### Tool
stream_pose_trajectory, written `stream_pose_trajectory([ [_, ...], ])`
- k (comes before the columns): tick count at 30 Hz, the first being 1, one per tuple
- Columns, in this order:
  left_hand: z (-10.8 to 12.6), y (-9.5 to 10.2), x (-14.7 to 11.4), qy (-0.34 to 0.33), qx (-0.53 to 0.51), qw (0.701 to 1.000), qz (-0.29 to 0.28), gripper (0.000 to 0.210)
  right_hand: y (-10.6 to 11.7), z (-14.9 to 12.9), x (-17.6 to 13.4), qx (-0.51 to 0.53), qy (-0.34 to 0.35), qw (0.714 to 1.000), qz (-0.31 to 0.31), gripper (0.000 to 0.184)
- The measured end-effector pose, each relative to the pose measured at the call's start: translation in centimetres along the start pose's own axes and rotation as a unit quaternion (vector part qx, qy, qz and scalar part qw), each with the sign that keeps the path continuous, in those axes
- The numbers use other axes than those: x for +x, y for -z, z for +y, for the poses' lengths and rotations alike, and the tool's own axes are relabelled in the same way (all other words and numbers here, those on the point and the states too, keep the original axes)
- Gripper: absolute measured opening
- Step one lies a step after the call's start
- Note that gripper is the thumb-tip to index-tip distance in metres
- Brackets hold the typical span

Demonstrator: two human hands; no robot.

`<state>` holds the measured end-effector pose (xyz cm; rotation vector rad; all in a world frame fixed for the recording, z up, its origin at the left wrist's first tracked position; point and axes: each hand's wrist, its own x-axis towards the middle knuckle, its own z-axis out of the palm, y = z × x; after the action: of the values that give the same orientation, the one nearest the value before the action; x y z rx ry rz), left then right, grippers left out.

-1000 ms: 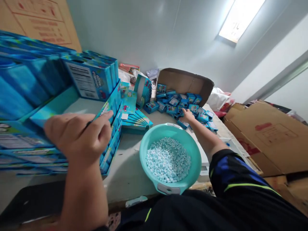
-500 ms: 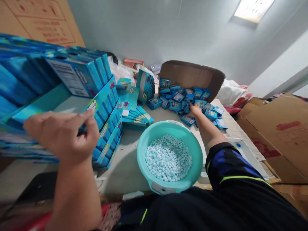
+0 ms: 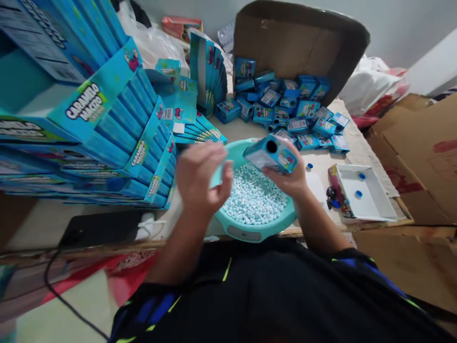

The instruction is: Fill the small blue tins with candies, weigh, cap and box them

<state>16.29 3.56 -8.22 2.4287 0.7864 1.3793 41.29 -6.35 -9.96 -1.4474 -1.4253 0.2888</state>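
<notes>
My right hand (image 3: 291, 178) grips a small blue candy box (image 3: 271, 153) above the basin, tilted, its round dark hole facing up. My left hand (image 3: 203, 178) is beside it over the basin's left rim, blurred by motion. Its fingers are loosely bent with the thumb apart, and I see nothing held in it. Below both hands stands a turquoise basin (image 3: 246, 232) holding many small pale blue and white candies (image 3: 253, 200). Behind it, a heap of similar blue boxes (image 3: 282, 109) spills from an open carton (image 3: 303, 38).
Stacked display trays (image 3: 107, 119) full of blue boxes rise at the left. Folded blue cartons (image 3: 209, 71) stand behind the basin. To the right lies a white tray (image 3: 374, 190) with blue caps. A black device (image 3: 103, 228) with a cable sits at the front left edge.
My right hand has come back from the heap with a box and now holds it over the basin. My left hand has moved right, from the stacked trays to the basin. The view has tilted down.
</notes>
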Motion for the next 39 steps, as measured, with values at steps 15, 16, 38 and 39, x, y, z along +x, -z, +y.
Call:
stream_pose_trajectory([
  [15, -1.4, -6.9, -0.5, 0.284, -0.266, 0.917, -0.087, 0.046, -3.6, 1.7, -2.4, -0.343, -0.142, 0.847, -0.381, 0.106],
  [16, -1.4, -7.2, -0.4, 0.299, -0.291, 0.905, -0.084, 0.049, -4.7, 1.4, -2.6, -0.374, -0.123, 0.816, -0.424, 0.102],
  [38, -3.4, -7.0, -1.1, 0.291, -0.196, 0.915, -0.199, 0.050, -3.4, -1.9, -4.2, -0.266, 0.091, 0.711, -0.644, 0.046],
  [39, -3.3, -7.1, -1.1, 0.287, -0.183, 0.918, -0.203, 0.048, -3.5, -1.9, -4.1, -0.283, 0.074, 0.705, -0.647, 0.048],
])
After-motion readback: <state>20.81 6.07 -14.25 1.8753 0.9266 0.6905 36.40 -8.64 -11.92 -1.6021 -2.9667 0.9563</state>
